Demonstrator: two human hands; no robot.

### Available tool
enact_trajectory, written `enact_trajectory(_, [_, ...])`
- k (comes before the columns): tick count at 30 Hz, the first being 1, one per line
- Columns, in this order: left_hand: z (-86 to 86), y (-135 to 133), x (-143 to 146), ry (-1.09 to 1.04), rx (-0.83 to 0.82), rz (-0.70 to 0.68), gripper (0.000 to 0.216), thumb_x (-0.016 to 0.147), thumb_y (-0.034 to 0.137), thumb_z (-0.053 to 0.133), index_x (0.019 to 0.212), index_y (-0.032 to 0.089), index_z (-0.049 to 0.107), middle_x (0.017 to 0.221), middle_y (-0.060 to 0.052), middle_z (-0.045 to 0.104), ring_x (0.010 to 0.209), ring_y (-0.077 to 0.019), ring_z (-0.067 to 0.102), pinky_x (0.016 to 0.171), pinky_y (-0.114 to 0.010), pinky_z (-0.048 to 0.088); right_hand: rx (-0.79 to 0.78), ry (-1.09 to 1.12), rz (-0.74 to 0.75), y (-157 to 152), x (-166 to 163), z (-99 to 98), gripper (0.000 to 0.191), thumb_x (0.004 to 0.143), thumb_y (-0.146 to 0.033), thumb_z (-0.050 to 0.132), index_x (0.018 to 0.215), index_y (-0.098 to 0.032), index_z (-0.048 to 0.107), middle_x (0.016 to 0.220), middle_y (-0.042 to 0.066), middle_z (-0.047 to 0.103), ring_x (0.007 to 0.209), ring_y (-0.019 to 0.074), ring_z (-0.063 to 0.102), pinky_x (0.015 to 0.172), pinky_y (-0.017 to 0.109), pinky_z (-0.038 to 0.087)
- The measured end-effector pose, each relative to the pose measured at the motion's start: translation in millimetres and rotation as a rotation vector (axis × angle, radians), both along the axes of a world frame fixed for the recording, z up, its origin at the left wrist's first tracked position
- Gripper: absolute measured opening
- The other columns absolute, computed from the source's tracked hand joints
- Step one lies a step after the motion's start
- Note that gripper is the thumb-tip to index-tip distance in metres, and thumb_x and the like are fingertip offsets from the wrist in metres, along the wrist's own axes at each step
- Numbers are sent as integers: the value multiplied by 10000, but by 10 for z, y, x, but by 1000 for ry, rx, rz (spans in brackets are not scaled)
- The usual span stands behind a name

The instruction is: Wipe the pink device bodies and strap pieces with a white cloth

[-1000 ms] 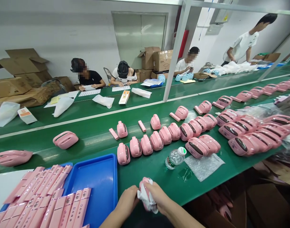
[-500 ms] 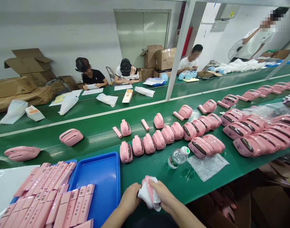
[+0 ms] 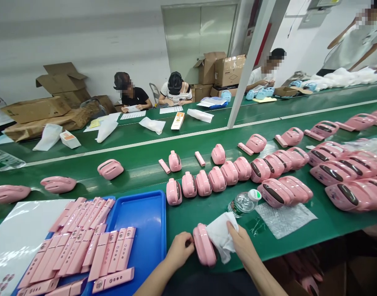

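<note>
My right hand [image 3: 240,241] is closed on a white cloth [image 3: 223,232], which hangs from the fingers over the right side of a pink rounded housing [image 3: 203,246]. The housing rests on the green table near its front edge. On its left side is my left hand [image 3: 179,250], with fingers curled in and nothing visible between them; whether the fingertips touch the housing I cannot tell. Just beyond the cloth stands a clear water bottle [image 3: 242,203] with a white and green cap.
A blue tray [image 3: 148,230] at left bears many slim pink bars [image 3: 103,248]. Rows of pink housings [image 3: 219,179] line the table beyond and to the right. A clear plastic bag [image 3: 283,220] lies near the bottle. Co-workers sit across the conveyor [image 3: 139,150].
The housing, wrapped in cloth between both hands before, now sits on the table. My right hand has drawn the cloth to the right, off most of it. The view has shifted left.
</note>
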State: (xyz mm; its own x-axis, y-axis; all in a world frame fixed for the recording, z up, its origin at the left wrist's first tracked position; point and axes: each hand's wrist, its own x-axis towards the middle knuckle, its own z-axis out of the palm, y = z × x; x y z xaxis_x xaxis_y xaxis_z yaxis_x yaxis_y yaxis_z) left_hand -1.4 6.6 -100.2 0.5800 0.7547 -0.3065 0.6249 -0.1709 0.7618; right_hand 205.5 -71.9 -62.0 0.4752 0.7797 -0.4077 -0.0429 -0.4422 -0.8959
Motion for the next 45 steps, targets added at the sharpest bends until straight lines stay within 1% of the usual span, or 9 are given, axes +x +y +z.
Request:
enact_trajectory(4, [-77, -8, -9, -45, -92, 55, 129, 740, 96, 536, 623, 152, 532, 609, 45, 491, 604, -104, 462, 589, -235, 351, 8, -81, 63, 15, 2, 53, 569, 745, -718, 416, 782, -163, 536, 728, 19, 556, 747, 194, 543, 707, 335, 407])
enact_trajectory(10, [-207, -40, -46, -88, -229, 129, 180, 826, 207, 574, 665, 138, 532, 619, 48, 533, 606, -103, 539, 594, -253, 444, 19, -176, 226, 57, -173, 118, 564, 829, -639, 318, 923, -141, 566, 855, 70, 620, 835, 209, 569, 792, 357, 410])
enact_trajectory(17, [-277, -95, -62, -87, -266, 173, 201, 839, 276, 581, 699, 133, 561, 637, 39, 565, 631, -114, 569, 619, -271, 471, -56, -366, 392, 61, -231, 210, 490, 879, -538, 238, 904, -169, 560, 843, 85, 643, 797, 222, 585, 710, 325, 394])
enact_trajectory(20, [-293, -103, -55, -70, -265, 179, 200, 834, 275, 588, 695, 132, 565, 618, 43, 560, 610, -110, 561, 612, -269, 468, -96, -461, 475, 59, -322, 270, 417, 871, -504, 290, 857, -188, 562, 794, 80, 658, 748, 241, 599, 648, 306, 359])
enact_trajectory(27, [-341, -93, -115, -3, -272, 221, 215, 857, 282, 561, 706, 130, 562, 619, 44, 558, 581, -98, 553, 595, -262, 475, -182, -607, 578, 58, -435, 334, 264, 844, -362, 425, 951, -171, 573, 875, 121, 680, 813, 306, 620, 603, 299, 284])
enact_trajectory(31, [-300, -117, -171, 12, -302, 212, 147, 864, 219, 531, 754, 129, 570, 586, 51, 552, 552, -98, 555, 572, -252, 464, -194, -607, 592, 73, -386, 321, 254, 853, -377, 432, 916, -179, 578, 857, 102, 683, 799, 289, 623, 595, 290, 292])
enact_trajectory(35, [-172, -147, -165, 0, -236, 181, 94, 770, 126, 531, 810, 131, 615, 677, 10, 619, 606, -118, 555, 597, -246, 426, -180, -586, 600, 70, -387, 312, 279, 866, -399, 413, 938, -192, 586, 874, 82, 685, 798, 262, 625, 615, 281, 318])
enact_trajectory(39, [-46, -159, -105, 1, -166, 153, 178, 736, 168, 508, 840, 134, 648, 781, -35, 665, 661, -144, 559, 619, -250, 413, -174, -562, 599, 59, -394, 310, 299, 870, -413, 408, 964, -194, 589, 884, 75, 686, 804, 241, 625, 621, 269, 334])
enact_trajectory(45, [29, -116, -13, 51, -87, 128, 177, 736, 203, 489, 768, 146, 653, 754, -43, 669, 675, -164, 566, 631, -261, 396, -177, -548, 592, 63, -383, 312, 284, 864, -403, 428, 941, -188, 598, 873, 81, 687, 774, 231, 623, 615, 266, 333])
